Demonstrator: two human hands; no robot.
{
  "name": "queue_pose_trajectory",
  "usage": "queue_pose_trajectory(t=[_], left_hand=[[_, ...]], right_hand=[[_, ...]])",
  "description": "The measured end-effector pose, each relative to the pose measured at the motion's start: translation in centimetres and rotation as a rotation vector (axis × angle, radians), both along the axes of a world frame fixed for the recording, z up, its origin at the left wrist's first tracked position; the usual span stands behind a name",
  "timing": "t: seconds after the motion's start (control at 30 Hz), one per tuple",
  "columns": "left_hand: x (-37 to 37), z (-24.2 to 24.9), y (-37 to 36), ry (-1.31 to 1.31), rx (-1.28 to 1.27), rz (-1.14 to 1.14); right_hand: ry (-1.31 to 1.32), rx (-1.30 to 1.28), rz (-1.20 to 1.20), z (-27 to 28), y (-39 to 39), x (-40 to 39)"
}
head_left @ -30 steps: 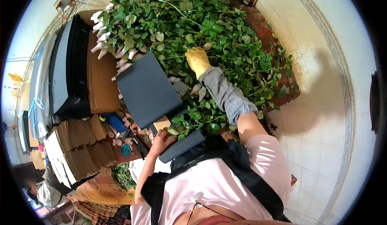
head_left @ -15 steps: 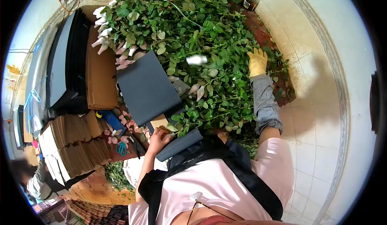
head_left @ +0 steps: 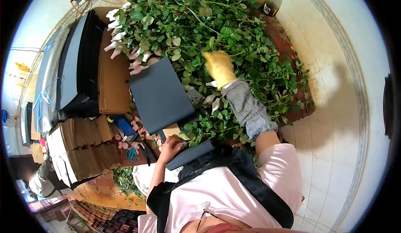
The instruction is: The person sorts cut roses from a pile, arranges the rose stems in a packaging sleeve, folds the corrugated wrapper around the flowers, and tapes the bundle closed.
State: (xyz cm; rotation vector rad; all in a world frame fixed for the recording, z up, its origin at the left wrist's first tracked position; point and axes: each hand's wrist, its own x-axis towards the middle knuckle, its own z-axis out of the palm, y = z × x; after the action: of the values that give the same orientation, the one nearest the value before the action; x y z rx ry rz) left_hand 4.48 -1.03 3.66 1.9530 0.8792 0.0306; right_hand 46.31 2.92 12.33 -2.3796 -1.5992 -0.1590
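Under the gloved right hand (head_left: pixel 220 68), beyond the left hand (head_left: pixel 170 149), leafy stems (head_left: pixel 192 28).

A glass bottle (head_left: pixel 274 1) with a dark lower part stands by the far right corner of the bench (head_left: pixel 301 114), near the pale tiled wall (head_left: pixel 319 128). An orange cable (head_left: pixel 78 10) hangs at the upper left. Teal-handled scissors (head_left: pixel 131 154) lie near a blue tool (head_left: pixel 125 127), beside stacked brown cardboard (head_left: pixel 90 153). Farther left stands a plastic-wrapped bundle (head_left: pixel 51 72) with blue string (head_left: pixel 41 99). Below are a white round container (head_left: pixel 142 178), the orange-brown floor (head_left: pixel 95 193) and a grey-sleeved co-worker (head_left: pixel 41 185).
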Motion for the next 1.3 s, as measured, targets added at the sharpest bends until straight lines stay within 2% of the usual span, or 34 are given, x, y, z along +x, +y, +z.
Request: queue_pose_trajectory(t=[0.03, 0.1, 0.13, 0.17, 0.2, 0.23, 0.27, 0.33, 0.4, 0.47, 0.53, 0.6, 0.67, 0.7, 0.77, 0.8, 0.87, 0.93, 1.0, 1.03, 1.1, 1.13, 1.2, 1.23, 1.27, 1.3], left_hand=[[-0.1, -0.2, 0.0, -0.02, -0.003, -0.004], [0.1, 0.6, -0.2, -0.017, 0.024, -0.026], [-0.2, 0.3, -0.6, -0.014, 0.02, -0.029], [-0.7, -0.3, -0.5, -0.016, 0.038, -0.026], [-0.5, -1.2, -0.1, -0.027, 0.058, -0.011], [-0.9, -2.1, -0.2, -0.051, 0.055, -0.008], [-0.5, -1.0, -0.2, -0.047, 0.075, -0.016], [-0.1, 0.2, -0.3, -0.04, 0.04, -0.007], [0.0, 0.8, -0.3, -0.043, 0.046, -0.006], [-0.4, -0.6, -0.3, -0.065, 0.009, 0.019], [-0.3, -0.8, -0.2, -0.154, -0.003, 0.008], [-0.2, -0.1, -0.2, -0.114, -0.061, 0.041], [-0.9, -2.6, -0.2, -0.211, -0.099, 0.073], [-1.0, -3.0, -0.1, -0.2, -0.088, 0.062], [-1.4, -3.5, -0.5, -0.168, -0.1, 0.066], [-1.3, -3.5, -0.8, -0.152, -0.111, 0.096], [-1.0, -3.5, -0.4, -0.124, -0.121, 0.144], [-0.6, -1.3, 0.2, -0.136, -0.01, -0.017], [-0.9, -1.9, 0.4, -0.162, 0.087, -0.131], [-0.5, -0.3, 0.2, -0.161, 0.09, -0.132], [0.4, 2.9, -0.3, 0.112, 0.615, -0.141], [0.5, 3.3, -0.2, 0.055, 0.712, -0.12], [0.3, 2.0, -0.3, 0.091, 0.729, -0.159], [-0.3, 0.9, 0.0, 0.027, 0.552, -0.171], [-0.6, 0.2, 0.3, -0.032, 0.376, -0.177], [-0.5, 0.3, 0.4, -0.059, 0.358, -0.168]], right_hand=[[-0.257, 0.37, 0.279, -0.3, 1.1, -0.9], [-0.216, 0.097, 0.333, -7.4, 4.6, 0.1], [-0.093, -0.202, 0.278, -7.7, 4.8, -0.3], [-0.109, 0.014, 0.306, -7.8, 4.4, -0.3], [-0.149, 0.122, 0.261, -4.4, 3.6, -1.0], [-0.052, 0.267, 0.169, -3.2, 3.3, -0.6], [0.052, 0.4, 0.067, -2.4, 2.2, -0.1], [-0.236, 0.56, -0.005, 3.1, -2.0, 2.3], [-0.164, 0.646, -0.139, 3.4, -6.6, 5.8], [-0.156, 0.475, -0.461, 4.4, -10.4, 8.0], [-0.374, 0.525, -0.293, 7.5, -14.4, 8.6], [0.062, 0.561, -0.178, 9.4, -17.2, 7.5], [0.152, 0.416, -0.163, 9.4, -19.8, 5.2], [0.599, 0.458, -0.065, 8.4, -20.6, 3.6], [0.838, 0.284, 0.189, 6.8, -20.5, -0.4], [0.62, 0.095, 0.351, 6.1, -20.0, -2.5], [0.205, -0.124, 0.33, -1.8, -20.9, -5.5], [0.061, -0.316, 0.236, -9.7, -22.3, -8.7], [0.035, -0.36, 0.18, -10.1, -22.2, -9.3], [0.032, -0.362, 0.208, -9.1, -22.0, -9.2], [-0.002, -0.376, 0.179, -9.5, -22.3, -8.7], [-0.02, -0.384, 0.165, -9.7, -22.4, -8.4], [0.349, -0.303, 0.159, -12.7, -23.8, -7.7], [0.49, -0.423, 0.118, -12.4, -23.4, -6.6], [0.607, -0.672, 0.08, -9.3, -21.9, -5.5], [0.746, -0.782, 0.167, -6.5, -20.0, -4.0]])
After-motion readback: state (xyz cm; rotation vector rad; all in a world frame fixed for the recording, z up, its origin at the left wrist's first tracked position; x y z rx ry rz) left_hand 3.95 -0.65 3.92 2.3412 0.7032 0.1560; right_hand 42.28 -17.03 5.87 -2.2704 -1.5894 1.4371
